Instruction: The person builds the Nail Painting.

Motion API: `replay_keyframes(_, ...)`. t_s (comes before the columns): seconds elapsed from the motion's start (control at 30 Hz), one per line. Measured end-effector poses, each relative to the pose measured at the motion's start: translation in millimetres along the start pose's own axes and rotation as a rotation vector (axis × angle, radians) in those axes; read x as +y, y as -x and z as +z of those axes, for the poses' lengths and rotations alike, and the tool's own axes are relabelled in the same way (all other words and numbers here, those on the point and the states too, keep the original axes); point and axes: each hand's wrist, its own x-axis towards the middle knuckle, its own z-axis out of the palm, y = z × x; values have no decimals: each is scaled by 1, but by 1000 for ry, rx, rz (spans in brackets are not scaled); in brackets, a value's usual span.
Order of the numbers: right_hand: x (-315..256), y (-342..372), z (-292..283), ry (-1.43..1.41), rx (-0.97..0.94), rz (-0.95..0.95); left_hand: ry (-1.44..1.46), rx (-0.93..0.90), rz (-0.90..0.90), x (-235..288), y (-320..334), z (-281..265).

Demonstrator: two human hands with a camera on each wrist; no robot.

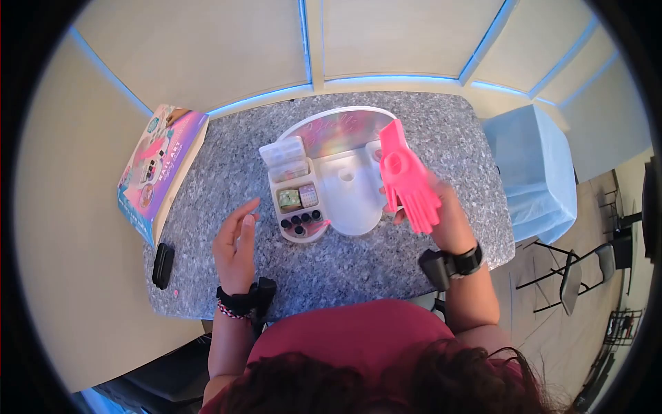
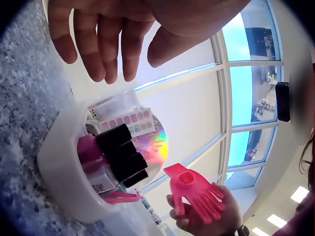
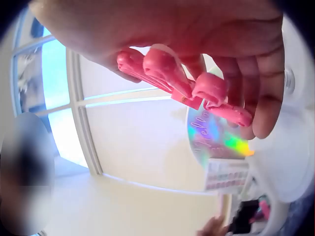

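My right hand (image 1: 453,219) holds a pink plastic model hand (image 1: 412,181) up over the right side of the white nail-art stand (image 1: 350,200). The model's fingers point down toward me, and a round raised ring shows near its wrist end. My fingers lie behind it in the right wrist view, around the pink fingers (image 3: 165,71). Left of the stand, my left hand (image 1: 236,250) hovers over the table with fingers loosely bent and nothing in them. Close below it in the left wrist view are nail polish bottles (image 2: 118,157) with black caps.
The stand's left compartments hold a green patterned roll (image 1: 289,199) and nail sticker sheets (image 1: 307,196). An iridescent backboard (image 1: 345,131) rises behind. A nail art box (image 1: 160,169) stands at the table's left edge, near a black case (image 1: 163,265). A blue-covered object (image 1: 534,172) is beyond the right edge.
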Motion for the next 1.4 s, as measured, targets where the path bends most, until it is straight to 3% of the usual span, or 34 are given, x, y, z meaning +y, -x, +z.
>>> replay_keyframes(0.07, 18, -3, 26, 524, 350, -214, 78, 22, -17, 1, 0, 1)
replay_keyframes(0.1, 22, -5, 34, 525, 344, -216, 105, 31, 5, 2, 0, 1)
replay_keyframes(0.2, 34, -9, 51, 1535, 457, -452, 131, 27, 55, 1, 0, -2)
replay_keyframes(0.47, 57, -40, 70, 1708, 566, -463, 139, -11, 39, 3, 0, -3)
replay_keyframes(0.77, 64, -42, 83, 1842, 574, -343, 188, -38, -3, -10, 4, -9)
replay_keyframes(1.03, 66, -53, 84, 1928, 630, -309, 87, -195, -110, -16, 1, -6)
replay_keyframes(1.13, 64, -64, 82, 1965, 631, -294, 136, -281, -122, -13, 1, -1)
replay_keyframes(1.4, 49, -75, 75, 1980, 572, -303, 187, -295, -125, -18, -6, 13)
